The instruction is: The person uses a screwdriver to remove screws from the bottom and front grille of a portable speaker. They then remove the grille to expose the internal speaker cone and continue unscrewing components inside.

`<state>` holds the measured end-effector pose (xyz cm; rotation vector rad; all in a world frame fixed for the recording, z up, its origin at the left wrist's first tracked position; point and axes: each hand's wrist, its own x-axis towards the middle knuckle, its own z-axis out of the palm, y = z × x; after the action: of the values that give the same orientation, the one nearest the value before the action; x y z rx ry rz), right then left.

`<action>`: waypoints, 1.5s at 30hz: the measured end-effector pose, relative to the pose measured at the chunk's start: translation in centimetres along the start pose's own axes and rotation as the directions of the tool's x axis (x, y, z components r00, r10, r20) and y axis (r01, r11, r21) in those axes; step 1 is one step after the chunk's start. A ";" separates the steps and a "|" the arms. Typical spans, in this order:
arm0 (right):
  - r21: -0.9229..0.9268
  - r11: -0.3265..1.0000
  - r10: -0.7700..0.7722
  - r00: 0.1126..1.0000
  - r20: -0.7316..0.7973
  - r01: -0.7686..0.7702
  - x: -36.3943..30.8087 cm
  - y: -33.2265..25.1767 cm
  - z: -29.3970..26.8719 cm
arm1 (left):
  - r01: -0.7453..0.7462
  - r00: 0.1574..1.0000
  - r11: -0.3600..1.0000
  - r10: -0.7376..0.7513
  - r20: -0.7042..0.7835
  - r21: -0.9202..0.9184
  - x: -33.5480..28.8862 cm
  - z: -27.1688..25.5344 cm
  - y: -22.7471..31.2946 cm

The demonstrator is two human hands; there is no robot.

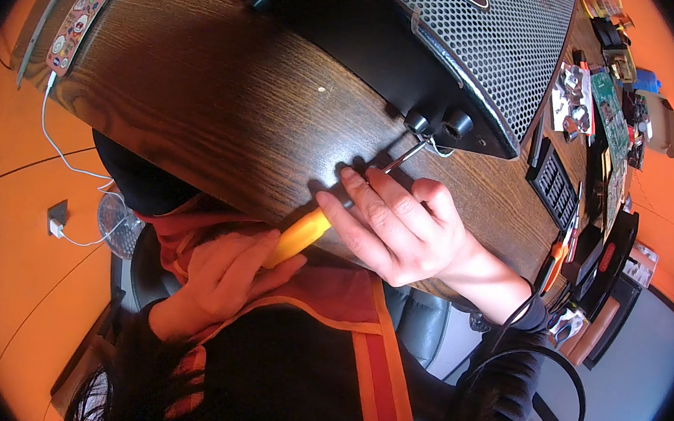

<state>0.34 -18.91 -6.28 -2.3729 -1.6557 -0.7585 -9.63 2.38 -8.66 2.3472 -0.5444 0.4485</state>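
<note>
A screwdriver with a yellow handle (299, 238) slants up and to the right over the table edge. Wrapped round the handle's near end is my left hand (221, 272). The fingers of my right hand (404, 227) close on the metal shaft farther up. The tip meets the underside of a black speaker (353, 42), beside a round rubber foot (417, 122); exactly what it touches is too small to tell. A second rubber foot (458, 123) sits close by. The speaker lies tipped over, its perforated metal grille (499, 39) facing away to the right.
On the wooden table (201, 100), a phone in a patterned pink case (88, 12) lies far left, its white cable hanging off the edge. At right are a black slotted tray (555, 183), an orange-handled tool (552, 268) and green circuit boards (609, 107). A black cable (583, 396) loops beside my right arm.
</note>
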 end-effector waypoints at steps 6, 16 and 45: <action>0.088 0.994 0.058 0.998 0.034 -0.061 -0.4 0.0 -0.9 | 0.424 0.892 0.858 -0.342 0.295 -0.291 1.2 -0.5 1.3; 0.068 0.994 0.087 0.996 0.013 -0.087 -2.4 0.0 -1.9 | 0.906 0.317 -0.172 -0.332 0.889 -0.387 3.9 -0.3 2.6; 0.570 -0.820 0.572 0.038 0.819 0.049 -2.5 -9.3 -5.0 | 0.990 0.142 -0.069 0.353 0.925 -0.126 5.3 2.6 2.1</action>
<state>-10.37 -19.53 -4.65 -0.8653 0.5280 0.4287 -5.70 -2.24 -6.97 0.7683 -0.0862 -1.5125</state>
